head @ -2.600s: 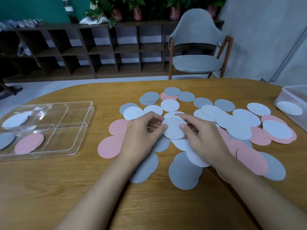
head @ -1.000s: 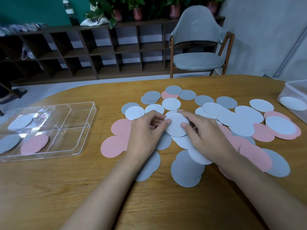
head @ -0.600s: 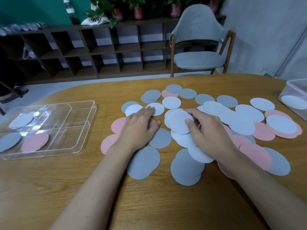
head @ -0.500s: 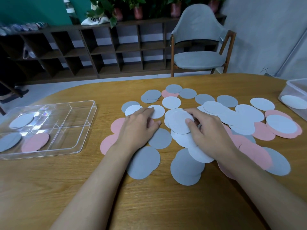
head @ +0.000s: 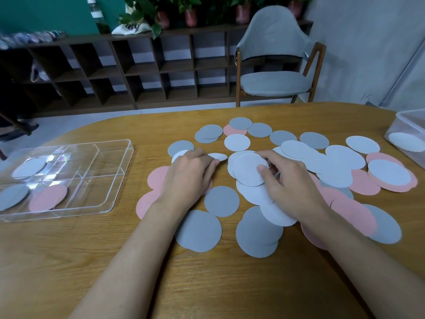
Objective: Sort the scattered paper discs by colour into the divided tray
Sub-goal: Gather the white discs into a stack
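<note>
Clear plastic divided tray (head: 99, 196): one. Inside: one white round paper disc (head: 28, 168), one grey disc (head: 12, 196), one pink disc (head: 48, 196). Clear plastic box (head: 404, 125): one. Loose paper discs (head: 222, 201) outside, overlapping: perhaps thirty.

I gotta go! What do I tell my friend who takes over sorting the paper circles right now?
Left hand: lies on the scattered discs, fingertips touching a partly hidden white disc, gripping nothing.
Right hand: pinches the topmost white disc.
Done: the divided tray holds one white circle, one grey circle and one pink circle.
Left: the scattered discs on the wooden table need sorting.
</note>
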Motion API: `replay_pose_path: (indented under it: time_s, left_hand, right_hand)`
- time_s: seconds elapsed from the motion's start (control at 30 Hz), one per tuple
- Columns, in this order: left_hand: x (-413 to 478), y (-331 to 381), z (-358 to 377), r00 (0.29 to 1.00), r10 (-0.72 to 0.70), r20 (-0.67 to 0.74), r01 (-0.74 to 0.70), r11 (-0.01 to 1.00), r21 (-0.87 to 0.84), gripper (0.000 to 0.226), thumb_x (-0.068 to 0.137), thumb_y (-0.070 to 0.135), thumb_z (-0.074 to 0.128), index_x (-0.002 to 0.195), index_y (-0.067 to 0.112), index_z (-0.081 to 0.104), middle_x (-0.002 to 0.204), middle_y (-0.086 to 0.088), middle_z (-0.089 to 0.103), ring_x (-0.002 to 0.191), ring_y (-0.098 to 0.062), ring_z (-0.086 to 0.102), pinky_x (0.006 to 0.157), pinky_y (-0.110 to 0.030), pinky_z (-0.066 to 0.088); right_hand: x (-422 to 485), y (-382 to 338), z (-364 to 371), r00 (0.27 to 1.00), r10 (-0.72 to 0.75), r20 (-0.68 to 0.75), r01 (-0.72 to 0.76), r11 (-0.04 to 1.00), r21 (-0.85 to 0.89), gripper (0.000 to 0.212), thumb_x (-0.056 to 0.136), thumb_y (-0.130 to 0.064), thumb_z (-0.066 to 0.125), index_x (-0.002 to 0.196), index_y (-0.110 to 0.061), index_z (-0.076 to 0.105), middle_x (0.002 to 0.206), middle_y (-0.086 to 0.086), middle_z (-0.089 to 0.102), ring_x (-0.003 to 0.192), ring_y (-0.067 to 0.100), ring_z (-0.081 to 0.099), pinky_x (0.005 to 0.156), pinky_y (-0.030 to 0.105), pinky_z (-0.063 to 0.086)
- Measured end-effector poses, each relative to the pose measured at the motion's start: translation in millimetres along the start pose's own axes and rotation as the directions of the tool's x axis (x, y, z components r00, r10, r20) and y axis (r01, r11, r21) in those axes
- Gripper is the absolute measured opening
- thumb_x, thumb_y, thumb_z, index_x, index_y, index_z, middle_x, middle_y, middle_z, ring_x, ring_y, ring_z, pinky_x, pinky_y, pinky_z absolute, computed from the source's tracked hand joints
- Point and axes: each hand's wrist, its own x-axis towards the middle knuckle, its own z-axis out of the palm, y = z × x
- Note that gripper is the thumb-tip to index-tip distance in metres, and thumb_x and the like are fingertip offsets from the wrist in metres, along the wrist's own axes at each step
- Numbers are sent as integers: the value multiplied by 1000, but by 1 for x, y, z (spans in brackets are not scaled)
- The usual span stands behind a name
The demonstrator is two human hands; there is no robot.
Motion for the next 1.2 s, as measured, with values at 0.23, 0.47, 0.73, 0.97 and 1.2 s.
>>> replay_pose_path:
  time_s: [0.23,0.47,0.73,0.97,1.2]
  left_hand:
    - [-6,12,-13,982,-73,-172,28,968,-249,9,97,14,58,94,12,66,85,3,69,76,-20,64,70,-42,54]
    - [-13,36,-24,949,-316,3,249,741,-623,14,84,10,69,84,25,70,72,14,65,61,-15,64,55,-29,54]
    - [-12,37,-27,926,-376,36,291,649,-703,15,88,3,67,86,17,72,79,-1,68,61,-6,57,55,-27,52]
    - [-18,47,-11,939,-334,84,297,659,-691,19,88,13,79,104,24,80,91,8,78,79,-14,74,80,-30,61]
    - [-19,46,-14,946,-323,34,273,734,-621,17,88,18,81,104,24,84,89,16,80,83,-3,74,83,-25,60]
  right_hand:
    - [0,1,0,1000,2,-11,-2,999,47,30,103,-15,53,128,-24,67,86,-14,67,83,4,60,65,15,42]
    - [-1,0,-1,999,-3,-40,5,998,56,30,103,-14,54,125,-28,69,78,-18,64,80,6,61,62,13,40]
    - [0,2,-3,995,16,-96,-9,997,72,29,102,-15,55,124,-28,70,68,-8,64,74,12,61,61,16,40]
    - [-3,-1,0,992,-125,13,123,988,88,45,103,-2,46,135,-25,66,81,-40,59,75,14,61,72,26,50]
    - [-4,-6,4,987,-160,25,160,987,12,37,105,-22,55,142,-21,60,82,-32,51,81,-3,55,71,9,37]
